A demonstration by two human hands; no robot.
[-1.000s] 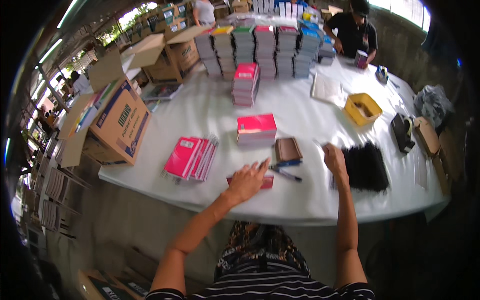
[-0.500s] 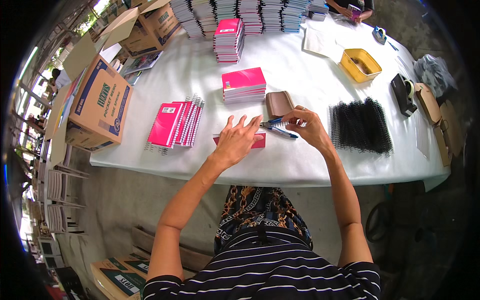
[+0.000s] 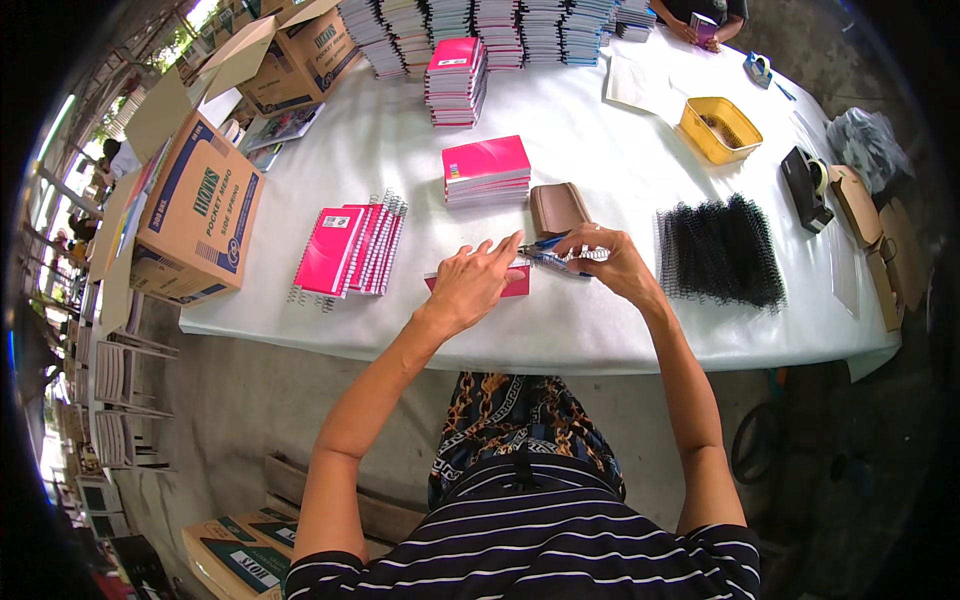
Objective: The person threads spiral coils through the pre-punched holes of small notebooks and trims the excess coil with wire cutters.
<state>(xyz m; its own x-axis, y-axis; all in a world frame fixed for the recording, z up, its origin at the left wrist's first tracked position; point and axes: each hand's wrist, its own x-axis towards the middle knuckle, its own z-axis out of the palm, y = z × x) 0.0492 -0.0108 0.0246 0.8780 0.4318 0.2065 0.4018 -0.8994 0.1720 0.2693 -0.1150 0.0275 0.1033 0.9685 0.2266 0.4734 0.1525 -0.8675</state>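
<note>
A small red notebook (image 3: 516, 283) lies flat near the table's front edge. My left hand (image 3: 468, 287) rests over it with fingers stretched out, the thumb on its cover and the fingertips by its upper right corner. My right hand (image 3: 612, 262) pinches a thin wire spiral coil (image 3: 556, 262) that runs left toward that corner. Blue-handled pliers (image 3: 546, 243) lie under the coil, partly hidden by my right hand. Just beyond them sits a brown, block-like object (image 3: 559, 209). Whether the coil's end is in the notebook's holes is hidden by my fingers.
Pink notebooks with coils (image 3: 345, 250) lie left; a pink stack (image 3: 486, 172) stands ahead. Black coils (image 3: 722, 255) are heaped right, near a tape dispenser (image 3: 806, 190) and yellow tub (image 3: 720, 130). Cartons (image 3: 198, 210) stand left. Another person's hands (image 3: 700, 34) hold something at the far side.
My right hand has shifted slightly left and down along the coil, covering more of the pliers. My left hand stays almost in place on the notebook.
</note>
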